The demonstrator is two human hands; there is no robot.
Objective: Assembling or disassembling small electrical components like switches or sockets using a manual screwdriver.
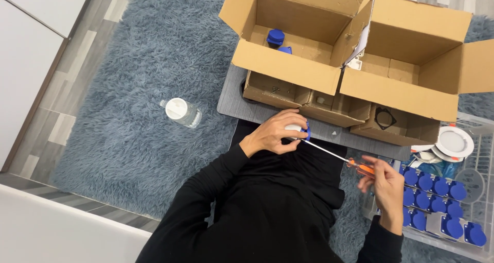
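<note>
Orange-handled screwdriver (343, 160) – right hand (387, 188); left hand (272, 134) – blue-white part (301, 129).

The rug (154, 62) looked shaggy and soft; the boxes (309, 62) at twelve o'clock were matt cardboard; the screwdriver (334, 155) had a glossy metal shaft and orange plastic handle.

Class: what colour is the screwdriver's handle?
Orange; the screwdriver handle sits in the right hand, seen in the head view.
</note>
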